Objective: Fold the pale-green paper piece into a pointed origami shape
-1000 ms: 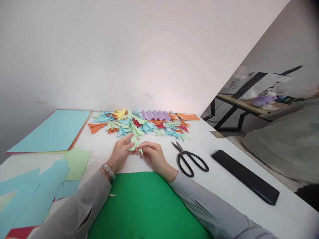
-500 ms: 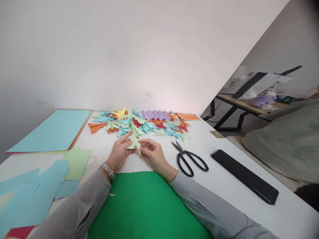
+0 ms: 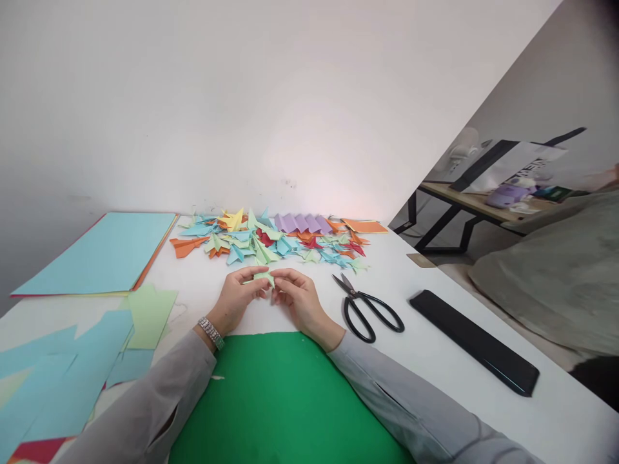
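Note:
A small folded piece of light green paper (image 3: 264, 276) is held between my two hands, above the white table. My left hand (image 3: 238, 298), with a metal watch at the wrist, pinches its left side. On the right side, the fingertips of my right hand (image 3: 300, 301) grip it. Fingers cover much of the piece, so its full shape is hidden. Just beyond my hands lies a pile of small folded paper planes (image 3: 242, 245) in several colours. Below my wrists is a green mat (image 3: 290, 399).
Black-handled scissors (image 3: 360, 303) lie open right of my hand, beside a long black case (image 3: 476, 341). Large coloured sheets (image 3: 101, 251) are stacked at left, with loose blue and green paper pieces (image 3: 58, 374) nearer. A purple pleated paper (image 3: 303, 223) stands by the wall.
The light green piece has been tilted and now shows less of its surface. My left fingers have closed over its upper left edge; my right hand stays almost in place.

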